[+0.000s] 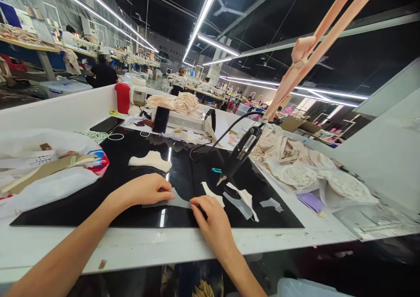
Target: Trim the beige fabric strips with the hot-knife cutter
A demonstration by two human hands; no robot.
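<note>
Cloth [180, 199], thin and grey, lies near the front of a black board [82, 211], between the two hands. The right hand [215, 220] pinches its right end between thumb and finger. The left hand [146, 190] has its thumb and finger drawn together over the piece; whether they grip it or only press on it is hard to tell. Behind the left hand lies a cream pad [151, 161]. A white strip [210, 192] sits just beyond the right hand, near more cut scraps [245, 195]. Above these, a black tool [241, 152] hangs tip down from a peach band [320, 30], with teal snips [216, 170] beside it
</note>
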